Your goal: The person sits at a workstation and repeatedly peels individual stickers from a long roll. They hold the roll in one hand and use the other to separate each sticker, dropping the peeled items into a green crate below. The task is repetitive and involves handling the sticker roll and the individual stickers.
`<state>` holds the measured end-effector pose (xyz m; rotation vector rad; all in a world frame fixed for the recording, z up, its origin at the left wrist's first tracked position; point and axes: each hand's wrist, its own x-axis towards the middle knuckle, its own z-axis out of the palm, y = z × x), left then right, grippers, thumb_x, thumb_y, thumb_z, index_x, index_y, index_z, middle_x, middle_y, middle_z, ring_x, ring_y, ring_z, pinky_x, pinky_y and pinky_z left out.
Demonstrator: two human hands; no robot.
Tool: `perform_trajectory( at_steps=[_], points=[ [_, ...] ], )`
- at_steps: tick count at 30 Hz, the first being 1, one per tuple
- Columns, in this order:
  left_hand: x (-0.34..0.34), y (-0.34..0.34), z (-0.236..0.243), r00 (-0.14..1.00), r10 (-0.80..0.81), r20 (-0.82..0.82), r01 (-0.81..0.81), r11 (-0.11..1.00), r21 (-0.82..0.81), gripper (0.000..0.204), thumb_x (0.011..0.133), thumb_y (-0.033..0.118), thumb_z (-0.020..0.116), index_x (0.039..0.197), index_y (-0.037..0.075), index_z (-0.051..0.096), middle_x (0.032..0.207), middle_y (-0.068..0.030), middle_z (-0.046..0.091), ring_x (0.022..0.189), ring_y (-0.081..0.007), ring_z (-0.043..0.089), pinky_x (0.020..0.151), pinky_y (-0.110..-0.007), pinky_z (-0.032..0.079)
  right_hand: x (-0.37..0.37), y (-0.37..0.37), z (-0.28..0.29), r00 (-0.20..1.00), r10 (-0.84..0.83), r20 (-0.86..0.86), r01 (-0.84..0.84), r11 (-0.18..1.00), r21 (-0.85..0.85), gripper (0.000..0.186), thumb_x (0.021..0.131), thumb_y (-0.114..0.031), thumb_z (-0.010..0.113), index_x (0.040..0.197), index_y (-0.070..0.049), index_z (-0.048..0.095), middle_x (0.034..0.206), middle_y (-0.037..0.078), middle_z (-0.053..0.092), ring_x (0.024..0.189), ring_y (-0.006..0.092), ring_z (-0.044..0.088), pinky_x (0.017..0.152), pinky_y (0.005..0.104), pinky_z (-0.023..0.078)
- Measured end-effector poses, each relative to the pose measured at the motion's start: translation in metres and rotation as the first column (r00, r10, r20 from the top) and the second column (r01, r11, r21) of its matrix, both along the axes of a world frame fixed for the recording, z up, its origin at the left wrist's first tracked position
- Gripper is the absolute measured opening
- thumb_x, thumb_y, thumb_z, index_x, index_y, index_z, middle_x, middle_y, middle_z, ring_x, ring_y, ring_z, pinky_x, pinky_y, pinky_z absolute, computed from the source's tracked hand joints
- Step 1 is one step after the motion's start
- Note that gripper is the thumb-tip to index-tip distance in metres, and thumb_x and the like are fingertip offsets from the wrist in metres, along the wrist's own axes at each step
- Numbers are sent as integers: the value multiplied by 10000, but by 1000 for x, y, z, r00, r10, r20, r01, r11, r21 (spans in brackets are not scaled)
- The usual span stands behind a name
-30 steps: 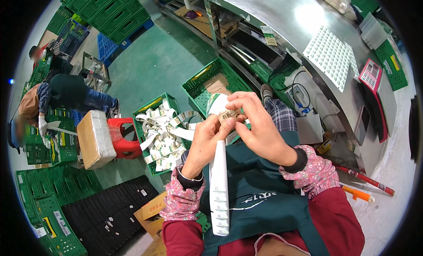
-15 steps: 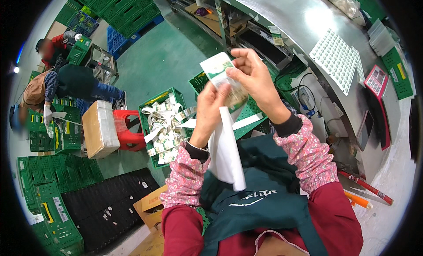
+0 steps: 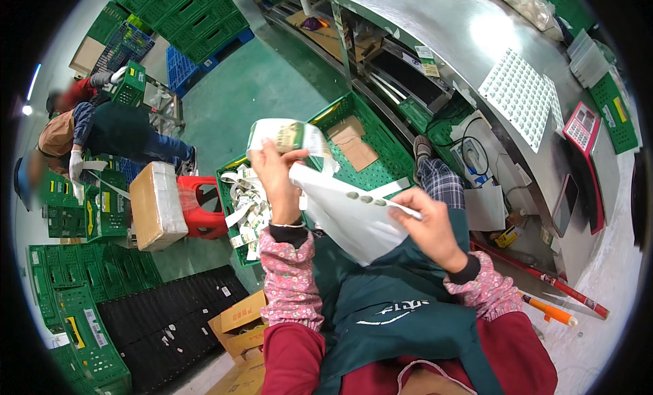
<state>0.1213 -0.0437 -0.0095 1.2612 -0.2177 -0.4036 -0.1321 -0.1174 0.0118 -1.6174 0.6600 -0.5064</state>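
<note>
My left hand (image 3: 275,177) grips a loop of printed green-and-white label strip (image 3: 289,138), its fingers bent over the strip beside one end of a white backing sheet (image 3: 347,225). My right hand (image 3: 428,228), lower and to the right, pinches the other end of that sheet, which hangs spread between both hands and shows a row of small dark oval stickers along its upper edge. Behind the sheet, a green crate (image 3: 238,249) holds tangled label strips, and a second green crate (image 3: 377,160) has torn cardboard in it.
A steel bench (image 3: 435,14) on the right carries a sticker sheet (image 3: 513,95) and a pink calculator (image 3: 581,126). On the left are a cardboard box (image 3: 156,204), a red stool (image 3: 201,201), crate stacks (image 3: 177,17) and two stooping co-workers (image 3: 129,129).
My left hand has moved up and left with the label strip. My right hand has left it, moving lower and right onto the white sheet, now spread between my hands.
</note>
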Motion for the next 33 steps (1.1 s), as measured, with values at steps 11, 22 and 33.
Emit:
perform_trajectory(
  at_steps=[11,22,33],
  points=[
    [-59,9,15,347,-109,931,-566,767,301,212,931,118,555,781,-28,521,633,-168,592,559,-377,525,727,-457,432,-1,-21,-6,982,185,33,-184,913,363,148,862,-127,685,884,2,617,807,-17,612,765,36,514,689,204,420],
    [-74,12,0,295,-172,940,-528,790,311,223,896,103,607,720,28,492,474,-122,497,406,-308,531,391,-410,393,0,-20,-5,923,371,-102,-354,923,148,214,850,-174,694,931,7,612,819,19,609,802,71,532,717,248,445],
    [-88,12,31,128,-412,902,-413,805,426,249,895,117,612,711,46,460,446,-114,483,382,-286,527,367,-400,382,36,-22,34,910,391,-136,-397,733,-552,219,784,-115,685,940,-20,563,895,134,583,854,336,583,710,415,473]
  ],
)
